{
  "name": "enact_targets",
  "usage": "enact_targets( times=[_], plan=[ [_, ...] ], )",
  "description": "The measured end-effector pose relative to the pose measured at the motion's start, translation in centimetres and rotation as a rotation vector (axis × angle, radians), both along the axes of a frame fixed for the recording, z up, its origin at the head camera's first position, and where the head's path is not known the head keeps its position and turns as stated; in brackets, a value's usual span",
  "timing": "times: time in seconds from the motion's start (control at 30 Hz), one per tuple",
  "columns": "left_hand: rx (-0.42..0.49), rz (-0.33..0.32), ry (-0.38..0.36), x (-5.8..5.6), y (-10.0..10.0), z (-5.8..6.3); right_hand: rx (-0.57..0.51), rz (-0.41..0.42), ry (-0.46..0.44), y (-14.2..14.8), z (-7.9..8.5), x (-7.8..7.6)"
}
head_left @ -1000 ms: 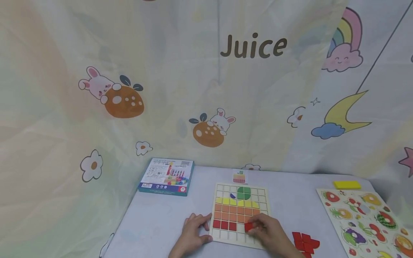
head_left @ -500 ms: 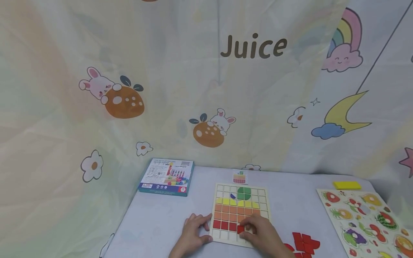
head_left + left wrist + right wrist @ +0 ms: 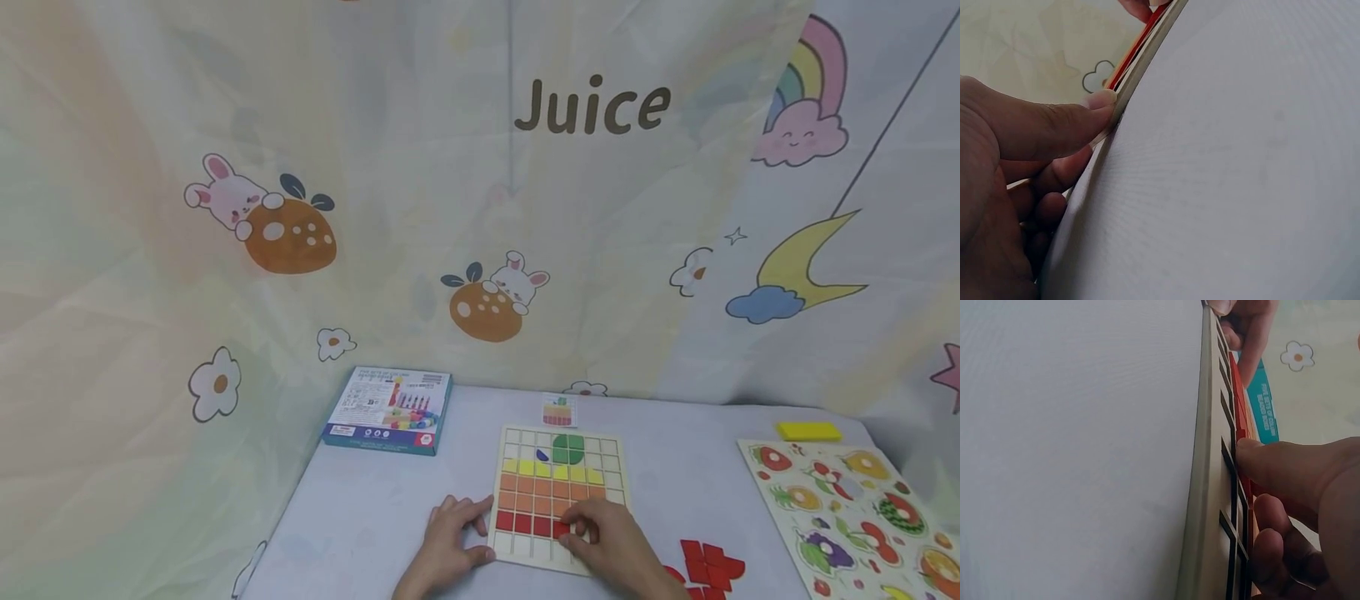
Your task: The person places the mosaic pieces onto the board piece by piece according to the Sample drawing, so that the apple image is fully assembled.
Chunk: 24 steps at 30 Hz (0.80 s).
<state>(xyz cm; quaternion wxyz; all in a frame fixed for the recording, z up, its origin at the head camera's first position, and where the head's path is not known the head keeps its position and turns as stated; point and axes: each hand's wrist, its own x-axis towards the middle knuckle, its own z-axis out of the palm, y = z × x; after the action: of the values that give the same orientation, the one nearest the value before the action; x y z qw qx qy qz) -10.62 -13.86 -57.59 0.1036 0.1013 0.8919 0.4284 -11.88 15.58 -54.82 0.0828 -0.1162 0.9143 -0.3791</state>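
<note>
A cream grid board (image 3: 512, 546) lies on the white table, with a cake-like pattern of green, blue, yellow, orange and red pieces in its cells. My left hand (image 3: 446, 546) rests at the board's left edge, thumb by the near corner and index finger further up. In the left wrist view the thumb (image 3: 1054, 128) presses the board's rim. With thumb and fingers my right hand (image 3: 611, 537) pinches a red square tile (image 3: 559, 528) at the fourth cell of the red row, beside three red tiles (image 3: 523, 523). Its fingers cover the cells to the right.
Loose red pieces (image 3: 711, 567) lie right of the board. A small picture card (image 3: 558, 411) sits behind it. At the back left is a flat printed box (image 3: 388, 411). A fruit puzzle board (image 3: 817, 492) and a yellow block (image 3: 809, 431) are on the right.
My right hand has moved left with the red tile, from beyond the gap to the fourth cell, and the tile now lines up with the row. My left hand has stayed put.
</note>
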Motion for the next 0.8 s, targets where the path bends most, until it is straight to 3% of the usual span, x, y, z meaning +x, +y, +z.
enact_targets(
  times=[0.27, 0.57, 0.7, 0.8],
  plan=[
    [-0.010, 0.006, -0.003, 0.0, 0.1, 0.5, 0.042, -0.008, 0.049, -0.2, 0.1, -0.2],
    [-0.008, 0.019, -0.020, 0.0, 0.2, 0.4, -0.043, 0.009, -0.002, 1.0, 0.1, -0.2],
    [-0.010, 0.013, -0.021, 0.0, 0.2, 0.2, -0.082, -0.070, -0.035, 2.8, 0.4, 0.0],
    [-0.009, 0.008, -0.012, 0.0, 0.2, 0.2, -0.042, -0.161, -0.048, 5.0, 0.8, -0.2]
  ],
)
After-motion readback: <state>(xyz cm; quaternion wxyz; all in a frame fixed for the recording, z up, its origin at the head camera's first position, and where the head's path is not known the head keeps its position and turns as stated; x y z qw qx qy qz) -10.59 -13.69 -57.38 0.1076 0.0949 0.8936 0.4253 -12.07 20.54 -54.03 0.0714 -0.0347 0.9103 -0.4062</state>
